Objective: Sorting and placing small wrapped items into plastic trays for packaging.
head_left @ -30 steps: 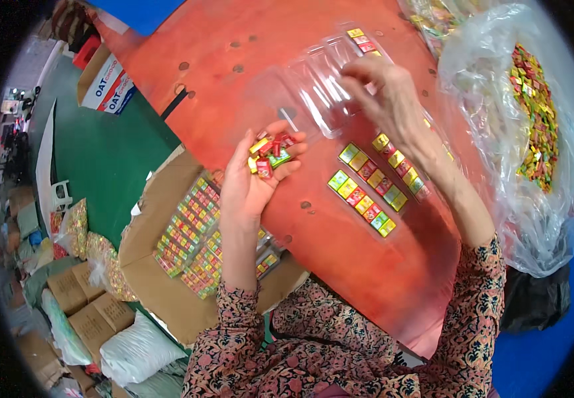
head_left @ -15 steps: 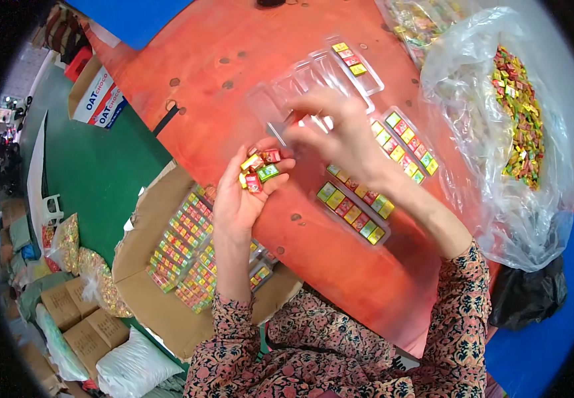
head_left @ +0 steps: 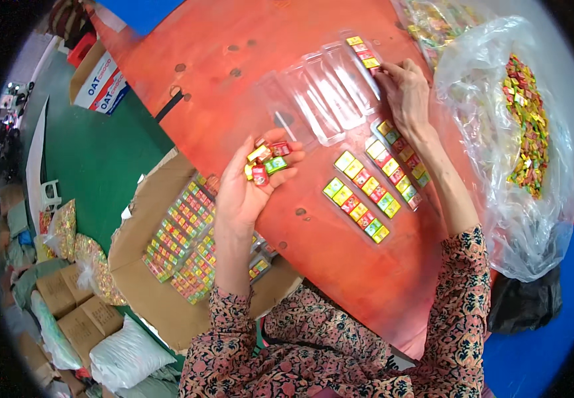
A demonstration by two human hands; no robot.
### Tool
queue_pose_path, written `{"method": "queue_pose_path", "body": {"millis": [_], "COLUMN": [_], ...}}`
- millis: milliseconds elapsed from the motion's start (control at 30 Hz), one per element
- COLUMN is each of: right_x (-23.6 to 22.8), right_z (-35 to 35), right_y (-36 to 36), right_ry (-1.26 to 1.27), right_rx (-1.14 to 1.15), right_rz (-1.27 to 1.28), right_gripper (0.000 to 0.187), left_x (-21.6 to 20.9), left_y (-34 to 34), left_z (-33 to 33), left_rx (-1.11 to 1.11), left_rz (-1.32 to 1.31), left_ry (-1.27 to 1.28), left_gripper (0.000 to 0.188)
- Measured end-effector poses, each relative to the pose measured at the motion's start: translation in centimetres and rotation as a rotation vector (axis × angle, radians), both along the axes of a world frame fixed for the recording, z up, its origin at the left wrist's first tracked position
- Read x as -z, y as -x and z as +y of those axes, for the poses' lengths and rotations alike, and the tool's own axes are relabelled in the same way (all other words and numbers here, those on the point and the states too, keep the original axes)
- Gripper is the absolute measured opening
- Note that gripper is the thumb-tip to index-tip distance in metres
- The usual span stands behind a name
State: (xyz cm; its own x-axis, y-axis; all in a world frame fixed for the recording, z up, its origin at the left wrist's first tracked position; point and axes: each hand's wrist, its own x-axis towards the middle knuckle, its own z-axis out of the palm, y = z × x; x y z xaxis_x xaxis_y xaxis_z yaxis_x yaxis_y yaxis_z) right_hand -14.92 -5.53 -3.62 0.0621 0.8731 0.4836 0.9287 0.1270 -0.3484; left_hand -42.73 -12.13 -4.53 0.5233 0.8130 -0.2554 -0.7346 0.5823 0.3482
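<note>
My left hand (head_left: 239, 182) is cupped palm up around several small wrapped candies (head_left: 259, 156), red, yellow and green. Over at the right, my right hand (head_left: 406, 96) has its thumb and fingertips pinched at the lower end of a row in a clear plastic tray (head_left: 351, 40). A red candy (head_left: 374, 70) shows at those fingertips, partly covered by them. Above it in the same tray lie yellow and red candies (head_left: 360, 50). Clear trays (head_left: 320, 99) without candies lie left of this one. Nearer to me, several filled trays (head_left: 357, 211) hold rows of coloured candies.
A big clear bag of candies (head_left: 526, 126) stands at the right, a black bag (head_left: 524, 302) below it. An open carton (head_left: 131, 265) with filled trays sits left of the red tabletop (head_left: 227, 33). Sacks and brown boxes (head_left: 88, 325) crowd the lower left floor.
My right hand has moved from near the left palm, up and right to the partly filled tray. A red candy now shows at its fingertips. My left hand keeps its candies, nearly still.
</note>
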Motion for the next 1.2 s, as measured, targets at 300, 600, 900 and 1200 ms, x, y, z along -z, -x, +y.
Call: {"method": "queue_pose_path", "body": {"millis": [300,600,900,1200], "right_x": [0.0,-3.8,-3.2,-5.4], "right_z": [-0.3,-6.1,-6.9,-5.3], "right_y": [-0.2,10.4,13.0,8.1], "right_ry": [-0.069,0.023,0.073,0.132], "right_rx": [-0.004,-0.722,-0.726,-0.616], "right_rz": [-0.191,0.241,-0.036,0.324], "right_gripper": [0.027,0.012,0.017,0.020], "left_x": [-0.2,0.8,0.2,0.1], "left_y": [0.1,0.5,0.4,0.6], "left_z": [0.1,0.2,-0.1,0.0], "left_rx": [0.002,0.009,-0.131,-0.023], "left_rz": [-0.014,-0.013,-0.015,-0.059], "left_ry": [-0.005,0.003,0.177,0.002], "left_gripper": [0.047,0.043,0.030,0.042]}}
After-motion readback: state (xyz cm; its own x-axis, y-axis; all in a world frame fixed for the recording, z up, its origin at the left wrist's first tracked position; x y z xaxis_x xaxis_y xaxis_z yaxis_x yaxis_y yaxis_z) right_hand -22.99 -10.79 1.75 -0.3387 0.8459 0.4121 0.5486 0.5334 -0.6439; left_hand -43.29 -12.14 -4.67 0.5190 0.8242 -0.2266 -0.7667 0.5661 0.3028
